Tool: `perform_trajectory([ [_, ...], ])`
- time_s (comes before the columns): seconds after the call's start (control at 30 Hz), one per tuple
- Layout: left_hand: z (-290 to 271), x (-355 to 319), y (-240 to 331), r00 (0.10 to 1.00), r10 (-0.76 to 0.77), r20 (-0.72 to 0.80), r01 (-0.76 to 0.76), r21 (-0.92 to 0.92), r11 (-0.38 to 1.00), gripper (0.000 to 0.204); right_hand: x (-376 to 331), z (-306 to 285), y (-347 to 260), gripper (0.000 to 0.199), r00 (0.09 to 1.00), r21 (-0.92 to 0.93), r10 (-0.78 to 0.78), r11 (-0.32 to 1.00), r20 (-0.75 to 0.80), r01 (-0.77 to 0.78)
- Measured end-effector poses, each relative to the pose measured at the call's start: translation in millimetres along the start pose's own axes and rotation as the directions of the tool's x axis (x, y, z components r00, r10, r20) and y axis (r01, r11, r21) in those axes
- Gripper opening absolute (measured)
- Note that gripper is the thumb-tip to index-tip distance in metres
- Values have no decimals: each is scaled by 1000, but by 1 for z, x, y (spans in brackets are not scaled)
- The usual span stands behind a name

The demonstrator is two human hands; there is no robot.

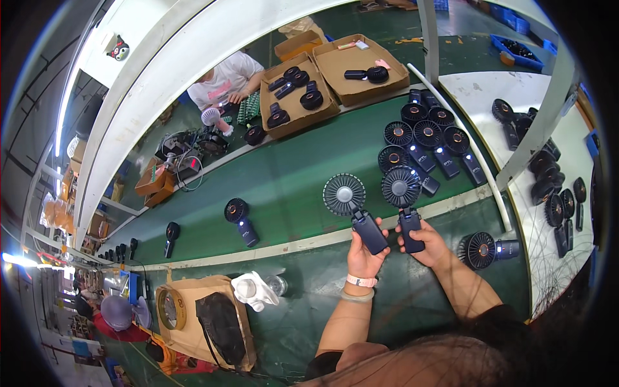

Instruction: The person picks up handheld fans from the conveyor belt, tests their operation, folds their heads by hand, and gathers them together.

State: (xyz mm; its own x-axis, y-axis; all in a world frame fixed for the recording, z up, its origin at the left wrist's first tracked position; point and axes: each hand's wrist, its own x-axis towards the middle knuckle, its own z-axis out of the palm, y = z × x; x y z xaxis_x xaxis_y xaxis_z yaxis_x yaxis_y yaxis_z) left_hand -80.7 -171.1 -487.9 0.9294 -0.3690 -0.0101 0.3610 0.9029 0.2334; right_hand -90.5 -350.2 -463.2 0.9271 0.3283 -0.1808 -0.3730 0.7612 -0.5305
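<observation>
My left hand [366, 255] is closed round the handle of a dark handheld fan [369, 232], whose round grille with a silver hub leans up and left. Beside it, my right hand [425, 244] grips a second handheld fan [401, 187] by its dark handle, the grille upright. The two fans are held apart, side by side, over the near edge of the green conveyor belt [290, 187]. Just beyond my right hand lies a cluster of similar fans [428, 133], several with small white lights lit. To the right of my right forearm another fan [478, 250] lies on the green bench.
Single fans [236, 210] stand along the belt to the left. Cardboard trays [361, 71] with fans line the far side, near a person in a white shirt [225, 77]. More fans [554, 209] lie on the white table at right. A cardboard tray [187, 335] holds a black pouch and tape roll.
</observation>
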Motion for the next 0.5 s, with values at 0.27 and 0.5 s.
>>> perform_trajectory([
  [0.27,0,-1,0,1000,-12,4,12,-23,1000,45,0,1,0,41,1000,12,0,1000,22,-1],
  [0.5,-1,1,-1,1000,-16,21,16,-29,999,45,-1,1,-2,46,1000,0,1,1000,8,-1],
])
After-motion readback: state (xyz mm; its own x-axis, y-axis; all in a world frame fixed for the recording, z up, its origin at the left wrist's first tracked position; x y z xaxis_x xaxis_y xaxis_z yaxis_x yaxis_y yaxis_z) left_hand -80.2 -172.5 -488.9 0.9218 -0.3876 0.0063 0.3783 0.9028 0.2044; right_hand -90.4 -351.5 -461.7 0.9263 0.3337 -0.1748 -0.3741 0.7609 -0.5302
